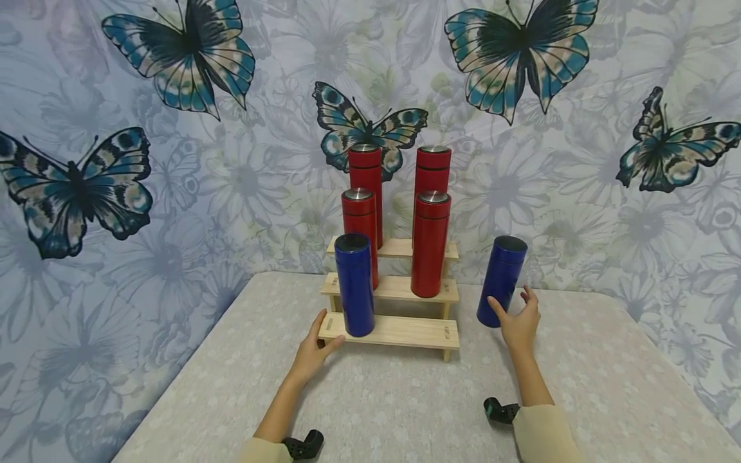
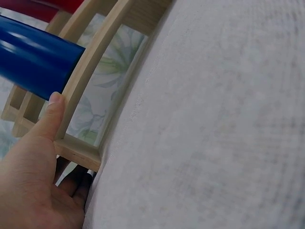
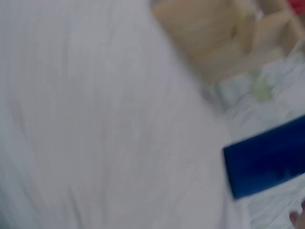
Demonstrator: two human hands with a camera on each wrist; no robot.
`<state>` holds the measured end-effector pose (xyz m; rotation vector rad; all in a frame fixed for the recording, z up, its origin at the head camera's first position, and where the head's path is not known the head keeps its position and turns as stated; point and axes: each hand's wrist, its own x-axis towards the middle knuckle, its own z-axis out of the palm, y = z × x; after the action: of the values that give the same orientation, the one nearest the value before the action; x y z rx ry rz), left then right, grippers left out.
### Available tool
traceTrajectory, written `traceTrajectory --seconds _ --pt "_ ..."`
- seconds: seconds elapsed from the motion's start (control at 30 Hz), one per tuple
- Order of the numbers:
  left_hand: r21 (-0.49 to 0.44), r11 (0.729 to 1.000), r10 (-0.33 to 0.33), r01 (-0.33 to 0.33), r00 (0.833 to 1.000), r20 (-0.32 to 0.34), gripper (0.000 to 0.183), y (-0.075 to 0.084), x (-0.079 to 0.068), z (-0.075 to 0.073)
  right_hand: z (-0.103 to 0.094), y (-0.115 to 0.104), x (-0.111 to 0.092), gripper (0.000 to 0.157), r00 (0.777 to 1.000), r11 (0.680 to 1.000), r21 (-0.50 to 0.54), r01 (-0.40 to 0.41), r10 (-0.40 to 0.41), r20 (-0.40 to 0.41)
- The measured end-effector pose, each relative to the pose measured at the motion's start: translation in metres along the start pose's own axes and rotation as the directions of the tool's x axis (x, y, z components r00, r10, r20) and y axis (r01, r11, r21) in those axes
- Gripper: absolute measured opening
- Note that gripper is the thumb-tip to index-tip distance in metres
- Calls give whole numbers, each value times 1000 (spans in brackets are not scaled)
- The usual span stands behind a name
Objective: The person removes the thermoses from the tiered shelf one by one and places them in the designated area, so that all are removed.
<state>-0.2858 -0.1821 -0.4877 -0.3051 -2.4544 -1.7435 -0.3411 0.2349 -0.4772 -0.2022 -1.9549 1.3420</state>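
Observation:
My left hand (image 1: pixel 309 355) grips the left end of the lowest step of a three-step wooden stand (image 1: pixel 405 331). In the left wrist view the thumb (image 2: pixel 55 107) lies along the step's edge, close to a blue thermos (image 2: pixel 38 57), while the other fingers go round the end. That thermos stands upright on the left of the lowest step. To the right of the stand, my right hand (image 1: pixel 521 325) holds a second blue thermos (image 1: pixel 502 283), its top leaning right. The right wrist view is blurred and shows this thermos (image 3: pixel 267 160) with only a bit of fingers.
Two red thermoses stand on the middle step, a left one (image 1: pixel 360 222) and a right one (image 1: pixel 429 251). Two more, a left one (image 1: pixel 366 168) and a right one (image 1: pixel 434 167), stand on the top step. A patterned cloth covers the table (image 1: pixel 399 411); a butterfly-print wall (image 1: pixel 278 161) rises behind.

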Motion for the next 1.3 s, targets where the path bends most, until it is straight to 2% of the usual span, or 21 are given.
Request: traceTrajectory --seconds 0.13,0.2,0.3,0.43,0.53,0.63,0.77,0.87,1.03,1.3 --pt "-16 1000 -11 11 1000 3 83 -7 4 1 -2 -22 -7 78 980 993 23 112 -106 -166" --pt "-16 1000 -13 13 1000 -4 84 -16 7 2 0 -37 -11 73 957 979 38 199 -186 -222" --pt "-17 1000 -12 12 1000 -12 85 -26 10 2 5 -66 -20 67 922 944 87 319 -288 -259" --pt "-10 1000 4 -4 1000 -4 83 -21 8 1 17 -122 -40 63 887 874 201 443 -395 -237" --pt "-5 1000 -4 4 1000 -12 83 -23 8 2 30 -159 -57 64 859 811 284 512 -480 -180" --pt "-3 1000 -17 17 999 -34 85 -36 13 4 49 -174 -68 68 827 754 358 551 -550 -116" --pt "6 1000 -16 16 999 -43 86 -36 13 5 80 -178 -80 80 800 719 422 553 -600 -26" --pt "16 1000 -13 14 999 -42 86 -36 12 4 102 -179 -89 89 783 723 426 544 -619 52" --pt "41 999 -8 10 999 -46 84 -36 11 3 129 -183 -102 99 768 759 395 518 -616 175" --pt "50 999 -8 10 999 -44 83 -36 11 3 153 -174 -112 105 796 841 318 437 -526 299"
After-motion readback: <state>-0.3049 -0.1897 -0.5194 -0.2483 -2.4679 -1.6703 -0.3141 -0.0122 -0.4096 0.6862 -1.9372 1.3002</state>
